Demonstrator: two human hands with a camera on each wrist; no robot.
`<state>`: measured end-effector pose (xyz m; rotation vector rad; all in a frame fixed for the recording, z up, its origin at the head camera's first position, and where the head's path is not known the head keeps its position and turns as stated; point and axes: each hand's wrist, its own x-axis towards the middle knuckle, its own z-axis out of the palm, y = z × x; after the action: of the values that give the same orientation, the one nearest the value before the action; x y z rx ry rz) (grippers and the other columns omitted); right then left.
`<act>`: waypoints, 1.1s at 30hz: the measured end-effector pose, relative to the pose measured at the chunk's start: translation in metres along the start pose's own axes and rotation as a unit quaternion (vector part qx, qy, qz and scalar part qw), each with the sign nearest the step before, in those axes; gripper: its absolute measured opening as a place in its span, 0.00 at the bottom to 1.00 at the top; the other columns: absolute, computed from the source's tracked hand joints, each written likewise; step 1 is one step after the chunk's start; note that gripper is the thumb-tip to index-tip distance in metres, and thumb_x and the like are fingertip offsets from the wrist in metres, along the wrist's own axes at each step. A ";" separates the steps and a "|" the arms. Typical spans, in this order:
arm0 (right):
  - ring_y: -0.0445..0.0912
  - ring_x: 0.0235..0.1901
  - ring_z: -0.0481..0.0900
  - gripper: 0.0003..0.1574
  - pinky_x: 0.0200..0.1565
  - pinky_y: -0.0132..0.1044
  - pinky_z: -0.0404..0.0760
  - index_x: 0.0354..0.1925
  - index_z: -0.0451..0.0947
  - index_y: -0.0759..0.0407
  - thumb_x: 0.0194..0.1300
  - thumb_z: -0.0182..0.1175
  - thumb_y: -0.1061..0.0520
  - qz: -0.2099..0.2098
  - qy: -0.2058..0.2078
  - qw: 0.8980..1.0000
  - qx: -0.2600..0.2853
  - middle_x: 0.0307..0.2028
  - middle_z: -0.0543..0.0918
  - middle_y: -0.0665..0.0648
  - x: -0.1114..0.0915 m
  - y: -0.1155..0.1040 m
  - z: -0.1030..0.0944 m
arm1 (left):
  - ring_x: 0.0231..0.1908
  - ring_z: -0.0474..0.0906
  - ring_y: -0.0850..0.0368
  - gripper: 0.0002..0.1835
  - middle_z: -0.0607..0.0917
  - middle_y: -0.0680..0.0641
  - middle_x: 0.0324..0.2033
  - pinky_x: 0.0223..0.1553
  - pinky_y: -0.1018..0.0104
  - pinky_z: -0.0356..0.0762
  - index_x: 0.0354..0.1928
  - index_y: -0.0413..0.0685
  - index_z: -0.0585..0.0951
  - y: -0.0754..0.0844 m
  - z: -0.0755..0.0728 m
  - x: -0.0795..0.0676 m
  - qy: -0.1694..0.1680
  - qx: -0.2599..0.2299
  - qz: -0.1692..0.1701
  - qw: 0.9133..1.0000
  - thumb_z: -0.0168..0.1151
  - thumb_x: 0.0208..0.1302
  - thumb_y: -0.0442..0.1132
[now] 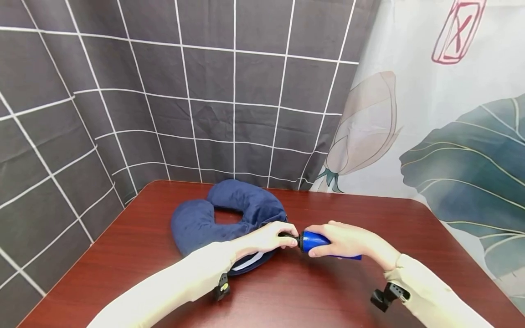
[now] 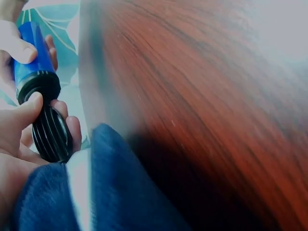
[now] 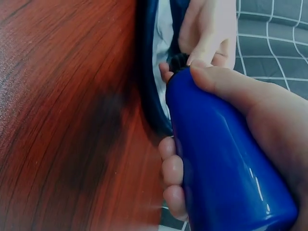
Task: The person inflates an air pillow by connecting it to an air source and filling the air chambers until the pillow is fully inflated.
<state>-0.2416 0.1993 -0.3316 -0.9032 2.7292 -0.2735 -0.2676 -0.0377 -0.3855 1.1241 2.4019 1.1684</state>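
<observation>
A blue hand pump (image 1: 313, 239) with a black collar is held sideways above the table, right of the navy neck pillow (image 1: 192, 223). My right hand (image 1: 348, 239) grips its blue body, thumb along one side and fingers wrapped round the other. At the other end my left hand (image 1: 266, 237) holds the black ribbed handle (image 2: 51, 134) between thumb and fingers. The handle sits close against the collar in the left wrist view. Below my left wrist, the pillow's near edge shows a white strip (image 1: 248, 262).
Everything rests over a reddish-brown wooden table (image 1: 287, 296). A dark grey curtain (image 1: 209, 77) with white grid lines hangs behind it, beside a pale cloth (image 1: 414, 100) with plant prints. Both sleeves carry small black wrist cameras (image 1: 222, 287).
</observation>
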 end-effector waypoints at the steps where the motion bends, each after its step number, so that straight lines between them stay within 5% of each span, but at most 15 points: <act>1: 0.48 0.44 0.76 0.40 0.40 0.45 0.78 0.62 0.74 0.51 0.61 0.61 0.29 0.002 0.000 1.000 0.001 0.46 0.83 0.51 0.002 -0.001 0.000 | 0.28 0.75 0.66 0.07 0.84 0.45 0.32 0.34 0.78 0.73 0.43 0.43 0.82 0.000 -0.001 0.000 0.000 0.001 -0.001 1.000 0.61 0.67 0.38; 10: 0.46 0.44 0.77 0.42 0.41 0.43 0.79 0.63 0.73 0.52 0.60 0.61 0.29 0.000 0.006 1.000 0.005 0.47 0.83 0.50 -0.005 0.004 -0.003 | 0.28 0.73 0.72 0.08 0.83 0.50 0.29 0.35 0.77 0.72 0.44 0.49 0.83 -0.004 -0.004 -0.001 0.006 0.048 0.012 0.999 0.60 0.69 0.43; 20: 0.47 0.46 0.77 0.43 0.38 0.38 0.79 0.65 0.71 0.50 0.60 0.63 0.31 0.008 0.006 1.000 0.027 0.48 0.82 0.51 -0.043 0.023 -0.010 | 0.27 0.71 0.73 0.10 0.83 0.51 0.28 0.35 0.78 0.71 0.46 0.50 0.83 -0.005 -0.007 -0.008 0.009 0.080 0.026 0.996 0.59 0.69 0.45; 33: 0.30 0.37 0.76 0.36 0.33 0.29 0.76 0.65 0.70 0.39 0.61 0.65 0.34 -0.040 0.046 0.998 0.017 0.42 0.82 0.40 -0.083 0.046 -0.017 | 0.27 0.72 0.73 0.10 0.83 0.51 0.27 0.36 0.77 0.72 0.47 0.51 0.83 -0.005 -0.007 -0.012 0.026 0.073 0.022 0.997 0.60 0.69 0.46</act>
<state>-0.2075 0.2873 -0.3125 -1.0173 2.7653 -0.3851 -0.2659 -0.0520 -0.3864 1.2082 2.5496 1.0629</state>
